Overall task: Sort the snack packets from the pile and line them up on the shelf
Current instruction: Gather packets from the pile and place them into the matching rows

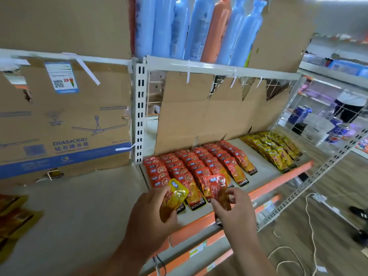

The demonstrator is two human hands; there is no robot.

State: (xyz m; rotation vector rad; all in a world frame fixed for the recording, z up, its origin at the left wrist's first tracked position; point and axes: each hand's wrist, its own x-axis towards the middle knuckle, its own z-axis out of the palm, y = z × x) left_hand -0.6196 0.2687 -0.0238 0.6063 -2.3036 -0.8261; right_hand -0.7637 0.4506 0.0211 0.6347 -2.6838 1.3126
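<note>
My left hand (pixel 151 214) grips a yellow snack packet (pixel 175 198) just above the shelf's front edge. My right hand (pixel 233 212) pinches a red snack packet (pixel 218 190) beside it, over the front of the red rows. Several rows of red packets (pixel 191 164) lie lined up on the white shelf (pixel 264 172). Rows of yellow packets (pixel 274 150) lie further right. A pile of mixed packets (pixel 14 216) sits at the far left edge, blurred.
A cardboard fan box (pixel 65 120) stands on the left bay. Torn cardboard (pixel 209 112) backs the shelf. Blue and orange bottles (pixel 199 28) stand on the shelf above. A white cord (pixel 310 236) lies on the wooden floor at the right. Another person's shoe (pixel 358 213) shows there.
</note>
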